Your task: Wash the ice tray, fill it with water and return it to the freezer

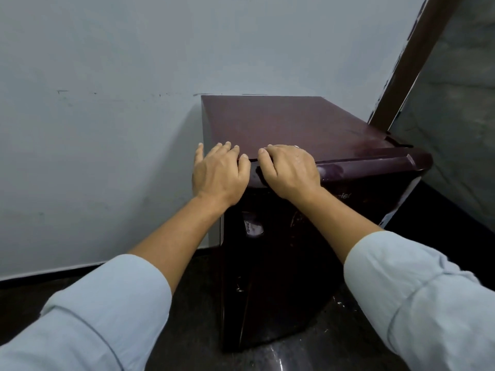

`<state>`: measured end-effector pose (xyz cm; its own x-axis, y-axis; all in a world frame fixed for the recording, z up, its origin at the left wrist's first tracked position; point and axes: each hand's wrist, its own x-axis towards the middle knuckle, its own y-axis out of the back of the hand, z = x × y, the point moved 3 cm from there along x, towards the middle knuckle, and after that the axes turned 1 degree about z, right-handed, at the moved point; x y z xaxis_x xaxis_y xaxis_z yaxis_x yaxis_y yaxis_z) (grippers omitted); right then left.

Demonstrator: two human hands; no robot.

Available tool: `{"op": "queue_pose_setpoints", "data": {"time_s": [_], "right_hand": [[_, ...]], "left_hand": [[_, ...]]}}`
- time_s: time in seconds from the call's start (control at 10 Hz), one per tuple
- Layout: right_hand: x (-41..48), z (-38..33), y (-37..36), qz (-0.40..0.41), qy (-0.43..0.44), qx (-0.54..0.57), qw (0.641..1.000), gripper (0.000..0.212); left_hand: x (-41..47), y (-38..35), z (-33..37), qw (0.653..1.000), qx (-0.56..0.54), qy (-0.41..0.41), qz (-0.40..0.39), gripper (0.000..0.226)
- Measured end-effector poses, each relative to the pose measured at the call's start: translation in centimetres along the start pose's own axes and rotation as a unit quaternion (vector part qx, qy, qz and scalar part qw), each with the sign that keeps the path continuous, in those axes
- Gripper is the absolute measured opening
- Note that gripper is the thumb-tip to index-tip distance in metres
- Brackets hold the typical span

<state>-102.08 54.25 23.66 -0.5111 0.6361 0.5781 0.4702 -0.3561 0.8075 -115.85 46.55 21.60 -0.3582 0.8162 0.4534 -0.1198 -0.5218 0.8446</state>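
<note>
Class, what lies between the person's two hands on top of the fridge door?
In the head view, only a short bare stretch along the top edge of the fridge door separates the left hand and the right hand.

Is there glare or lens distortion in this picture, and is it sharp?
Head view: light is soft and dim; glare on the front rim of the fridge and on the dark floor. Head view: the wide lens tilts the wooden door frame; nothing looks blurred.
</note>
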Motion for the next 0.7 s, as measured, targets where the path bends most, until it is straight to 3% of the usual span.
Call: {"op": "queue_pose_setpoints", "data": {"time_s": [0.3,0.5,0.7], "right_hand": [[-0.3,-0.3,0.6,-0.002,-0.010,0.002,1.000,0.051],[-4.8,0.3,1.3,-0.054,0.030,-0.001,0.998,0.067],[-13.9,3.7,2.7,-0.030,0.004,0.012,0.999,0.070]], "left_hand": [[-0.3,0.9,0.5,0.999,0.035,-0.017,-0.023,0.072],[-2.9,1.4,1.2,0.996,0.085,-0.028,-0.007,0.072],[-9.3,0.0,5.9,0.989,0.075,-0.129,0.006,0.077]]}}
